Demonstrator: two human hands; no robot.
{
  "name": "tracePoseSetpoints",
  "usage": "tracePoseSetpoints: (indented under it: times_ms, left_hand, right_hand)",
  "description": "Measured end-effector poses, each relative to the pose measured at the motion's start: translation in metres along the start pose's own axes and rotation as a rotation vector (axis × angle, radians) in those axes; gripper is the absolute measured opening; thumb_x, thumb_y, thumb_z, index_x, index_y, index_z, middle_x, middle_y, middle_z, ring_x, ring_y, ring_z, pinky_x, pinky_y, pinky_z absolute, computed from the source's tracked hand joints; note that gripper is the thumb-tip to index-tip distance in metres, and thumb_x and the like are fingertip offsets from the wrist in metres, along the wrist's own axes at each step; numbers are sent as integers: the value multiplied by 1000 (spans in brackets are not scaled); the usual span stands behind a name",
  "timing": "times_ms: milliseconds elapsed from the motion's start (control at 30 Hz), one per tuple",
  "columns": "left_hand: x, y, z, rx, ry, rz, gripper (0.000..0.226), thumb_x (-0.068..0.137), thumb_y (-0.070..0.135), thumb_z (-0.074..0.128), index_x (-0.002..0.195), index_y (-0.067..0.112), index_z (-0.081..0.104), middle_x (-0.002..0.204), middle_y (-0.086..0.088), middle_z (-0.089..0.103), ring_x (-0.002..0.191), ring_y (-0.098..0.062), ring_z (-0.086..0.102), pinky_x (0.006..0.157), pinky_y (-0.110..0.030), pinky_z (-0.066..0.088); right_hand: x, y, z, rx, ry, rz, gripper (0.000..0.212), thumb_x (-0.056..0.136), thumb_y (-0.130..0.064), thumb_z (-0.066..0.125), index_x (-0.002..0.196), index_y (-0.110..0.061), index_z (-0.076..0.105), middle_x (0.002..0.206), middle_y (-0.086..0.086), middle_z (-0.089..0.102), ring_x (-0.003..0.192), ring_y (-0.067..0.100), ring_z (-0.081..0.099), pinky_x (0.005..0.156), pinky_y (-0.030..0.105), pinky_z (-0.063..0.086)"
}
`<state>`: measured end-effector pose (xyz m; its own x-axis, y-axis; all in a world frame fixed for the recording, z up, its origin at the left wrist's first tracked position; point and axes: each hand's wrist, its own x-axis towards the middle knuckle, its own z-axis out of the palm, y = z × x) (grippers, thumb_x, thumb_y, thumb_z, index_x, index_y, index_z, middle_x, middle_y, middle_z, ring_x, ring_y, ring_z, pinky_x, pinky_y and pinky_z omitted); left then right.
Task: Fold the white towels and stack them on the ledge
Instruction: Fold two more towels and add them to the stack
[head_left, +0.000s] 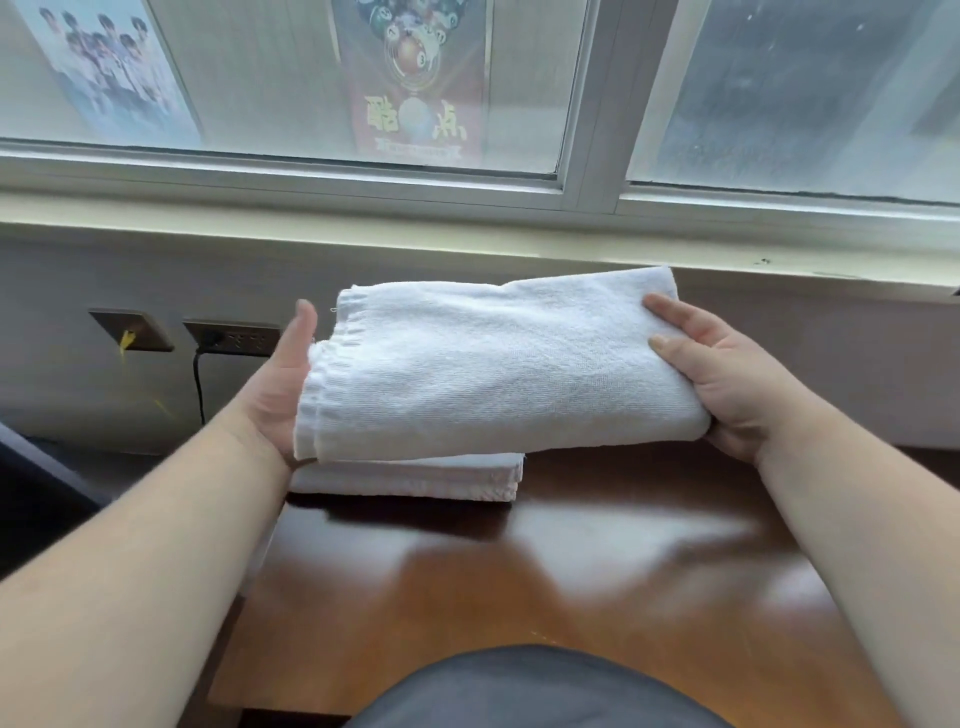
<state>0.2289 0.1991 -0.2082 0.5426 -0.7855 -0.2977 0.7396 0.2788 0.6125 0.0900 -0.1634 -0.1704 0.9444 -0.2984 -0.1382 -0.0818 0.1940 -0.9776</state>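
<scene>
**A:** Where are the fingers?

**B:** Those of the right hand (727, 379) curl over the folded end of the towel (493, 364); two fingertips lie on top, the rest are hidden beneath the cloth. The left hand (283, 384) is flat against the hemmed end, thumb up, its fingers out of sight behind the fabric. Both hands grip the towel, one at each end.

**B:** And the towel itself?

**A:** White terry, folded into a thick oblong, with ribbed hems at the left and a rounded fold at the right. It is held off the surface, tilted, directly above a second folded towel (410, 478).

**A:** How much of that lower one shows?

**B:** Only its near edge and right corner, a flat stack of layers; the rest is covered by the held towel.

**B:** What does it lie on?

**A:** A glossy brown wooden counter (597, 561), bright with window glare, below the pale ledge (363, 228). Both forearms reach in bare from the lower corners. A dark rounded shape at the bottom edge is cut off.

**A:** Beyond that?

**B:** Wall sockets (231, 338) with a black cable at left, partly behind the left hand. Posters (415, 78) behind the window glass are blurred and cropped at the top.
</scene>
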Motion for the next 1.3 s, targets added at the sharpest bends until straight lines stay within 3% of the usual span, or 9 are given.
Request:
tracePoseSetpoints:
  times_ms: [167,267,367,533,767,967,1100,1200,1300]
  left_hand:
    - [3,24,13,444,413,49,53,86,35,70,130,8,59,128,-22,61,102,-34,68,76,-49,57]
    - [8,30,7,655,604,199,85,84,9,73,152,25,24,131,-13,56,90,-29,71,64,-42,59]
    - [4,39,-15,686,601,236,99,83,8,74,152,42,13,120,2,54,80,-19,73,56,-35,58]
    - [3,53,-52,786,606,243,86,87,10,67,142,58,22,120,5,58,85,-21,73,62,-38,59]
    - [23,70,-89,864,734,156,71,87,8,61,139,46,31,107,1,62,69,-18,73,52,-31,56]
    - [55,84,-111,958,859,42,80,78,15,54,147,37,19,101,-3,58,83,-28,67,65,-41,59]
    - [74,74,-132,923,849,15,77,82,12,56,148,26,19,115,-12,57,95,-33,64,85,-52,55]
    - [82,58,-151,1001,889,-96,76,89,11,56,152,22,15,134,-18,49,108,-38,58,95,-48,50]
    - [89,49,-161,937,983,-110,63,92,18,53,149,17,25,132,-18,51,108,-36,57,96,-39,48]
  right_hand:
    - [12,15,18,-170,27,5,36,97,-11,60,116,-41,66,117,-5,70,89,12,72,67,23,56]
    - [19,26,33,-218,10,13,40,95,-11,63,118,-44,65,111,-9,72,90,12,73,66,22,56]
    - [26,35,45,-235,-7,26,45,93,-10,65,119,-46,63,112,-8,72,94,12,73,70,22,57]
    - [46,59,66,-275,14,72,53,92,-16,69,127,-53,56,130,-8,62,105,12,69,89,31,55]
    - [73,103,101,-332,133,187,57,74,-43,68,115,-76,47,135,-14,56,107,10,67,95,37,54]
    - [109,130,117,-312,229,231,92,70,-43,72,149,-46,24,129,-11,61,107,17,67,92,44,56]
    - [119,150,116,-341,288,305,87,64,-46,72,143,-34,38,121,-6,66,101,21,69,90,45,57]
    - [120,169,112,-383,303,424,73,68,-43,71,135,-22,50,118,4,68,98,28,70,89,48,57]
    - [123,176,114,-349,354,486,74,67,-51,70,131,-20,52,114,3,69,97,29,69,89,50,57]
